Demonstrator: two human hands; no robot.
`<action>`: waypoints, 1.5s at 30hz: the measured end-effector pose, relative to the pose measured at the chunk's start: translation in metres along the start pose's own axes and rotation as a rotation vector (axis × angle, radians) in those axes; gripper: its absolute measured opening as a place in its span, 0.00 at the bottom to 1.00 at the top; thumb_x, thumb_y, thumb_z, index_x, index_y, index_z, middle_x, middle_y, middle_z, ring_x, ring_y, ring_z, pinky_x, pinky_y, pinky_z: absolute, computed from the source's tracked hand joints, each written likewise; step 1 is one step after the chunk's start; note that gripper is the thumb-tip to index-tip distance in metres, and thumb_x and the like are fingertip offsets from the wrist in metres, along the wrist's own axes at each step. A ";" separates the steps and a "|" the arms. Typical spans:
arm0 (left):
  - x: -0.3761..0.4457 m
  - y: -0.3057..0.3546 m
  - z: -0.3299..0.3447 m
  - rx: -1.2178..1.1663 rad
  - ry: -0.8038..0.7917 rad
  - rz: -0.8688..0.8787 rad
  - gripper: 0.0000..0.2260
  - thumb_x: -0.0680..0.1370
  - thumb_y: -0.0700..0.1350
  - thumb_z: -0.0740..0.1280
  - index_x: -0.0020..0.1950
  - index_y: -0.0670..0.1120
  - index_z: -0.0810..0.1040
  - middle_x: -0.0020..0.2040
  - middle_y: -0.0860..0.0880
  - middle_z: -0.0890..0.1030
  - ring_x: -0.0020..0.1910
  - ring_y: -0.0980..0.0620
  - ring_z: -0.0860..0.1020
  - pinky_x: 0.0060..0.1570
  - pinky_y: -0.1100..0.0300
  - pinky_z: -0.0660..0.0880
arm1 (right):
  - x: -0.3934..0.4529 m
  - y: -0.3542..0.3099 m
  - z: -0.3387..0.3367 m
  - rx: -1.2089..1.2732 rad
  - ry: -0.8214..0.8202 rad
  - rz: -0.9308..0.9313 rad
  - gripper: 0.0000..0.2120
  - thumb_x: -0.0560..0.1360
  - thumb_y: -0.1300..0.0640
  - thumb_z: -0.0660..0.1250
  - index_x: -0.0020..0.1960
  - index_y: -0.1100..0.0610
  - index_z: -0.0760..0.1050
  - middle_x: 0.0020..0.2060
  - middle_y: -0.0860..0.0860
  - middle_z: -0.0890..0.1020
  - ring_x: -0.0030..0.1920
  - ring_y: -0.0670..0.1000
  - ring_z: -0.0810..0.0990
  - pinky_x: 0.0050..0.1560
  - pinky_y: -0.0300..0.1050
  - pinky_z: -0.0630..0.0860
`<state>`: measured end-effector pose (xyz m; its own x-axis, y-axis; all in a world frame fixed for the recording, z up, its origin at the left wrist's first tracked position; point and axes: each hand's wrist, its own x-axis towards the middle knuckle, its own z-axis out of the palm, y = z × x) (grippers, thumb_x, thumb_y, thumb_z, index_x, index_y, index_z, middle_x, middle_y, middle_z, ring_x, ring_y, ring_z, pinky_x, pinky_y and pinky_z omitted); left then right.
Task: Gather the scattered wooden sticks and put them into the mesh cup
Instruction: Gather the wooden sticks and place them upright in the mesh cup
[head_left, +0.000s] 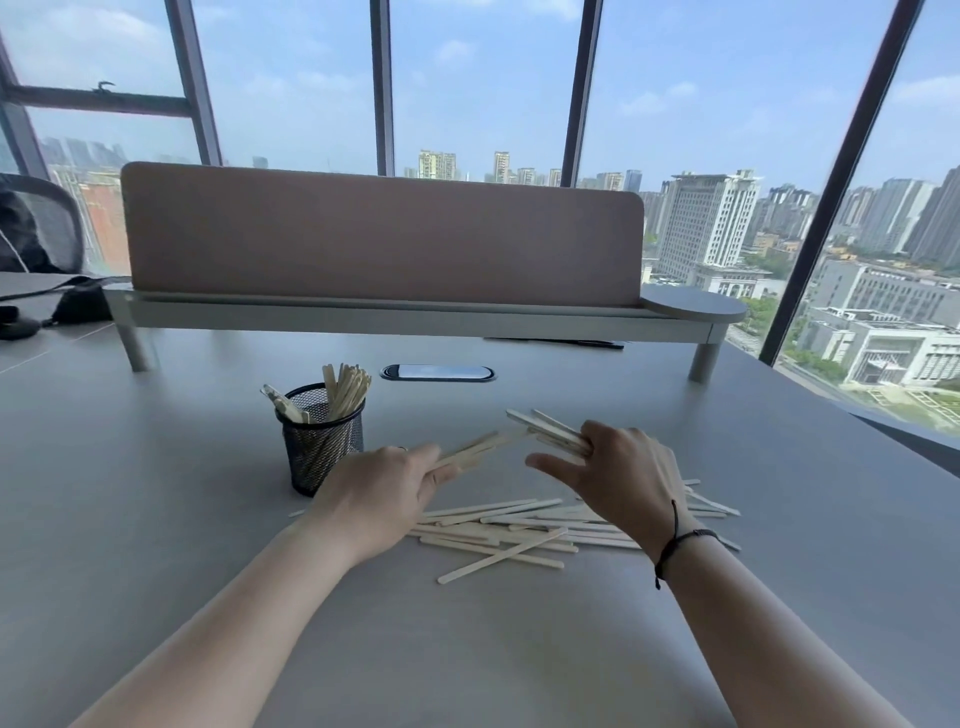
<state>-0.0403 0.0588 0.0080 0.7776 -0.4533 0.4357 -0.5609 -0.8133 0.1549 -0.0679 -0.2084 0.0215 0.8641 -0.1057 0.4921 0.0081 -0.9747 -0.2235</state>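
A black mesh cup (321, 447) stands on the grey table, with several pale wooden sticks (347, 389) upright in it. My left hand (384, 493), just right of the cup, grips a few sticks (480, 448) that point up and to the right. My right hand (618, 475) holds another small bundle of sticks (550, 427) between its fingers, thumb spread out. The two bundles almost meet above the table. A loose pile of sticks (511, 530) lies flat on the table below and between both hands; part of it is hidden under my right hand.
A pink-brown divider panel (384, 234) on a raised shelf (395, 317) crosses the back of the table. An oval cable port (438, 372) sits behind the cup. A black bag (78, 304) and a chair lie at far left. Large windows stand behind.
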 end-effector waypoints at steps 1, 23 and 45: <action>-0.001 -0.002 0.002 -0.043 0.002 -0.020 0.15 0.83 0.59 0.54 0.43 0.50 0.65 0.34 0.48 0.79 0.34 0.41 0.77 0.34 0.51 0.76 | 0.001 -0.001 -0.001 -0.003 0.005 0.019 0.34 0.67 0.22 0.58 0.34 0.54 0.68 0.26 0.48 0.77 0.31 0.54 0.77 0.32 0.45 0.73; 0.000 0.045 0.005 -1.399 0.133 -0.324 0.24 0.74 0.67 0.58 0.33 0.47 0.65 0.28 0.48 0.59 0.24 0.54 0.53 0.24 0.65 0.54 | 0.000 -0.076 -0.016 1.585 -0.153 0.414 0.27 0.80 0.49 0.65 0.28 0.51 0.55 0.22 0.48 0.56 0.22 0.48 0.53 0.24 0.38 0.52; -0.006 0.055 0.012 -1.191 0.290 -0.329 0.20 0.74 0.55 0.70 0.28 0.51 0.66 0.23 0.51 0.65 0.22 0.50 0.64 0.27 0.55 0.67 | -0.025 -0.082 0.006 1.388 -0.232 0.348 0.24 0.78 0.56 0.68 0.26 0.57 0.64 0.19 0.51 0.65 0.22 0.51 0.63 0.27 0.44 0.62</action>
<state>-0.0729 0.0122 0.0035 0.9223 -0.0737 0.3795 -0.3785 0.0264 0.9252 -0.0868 -0.1248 0.0226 0.9834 -0.1276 0.1289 0.1399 0.0809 -0.9869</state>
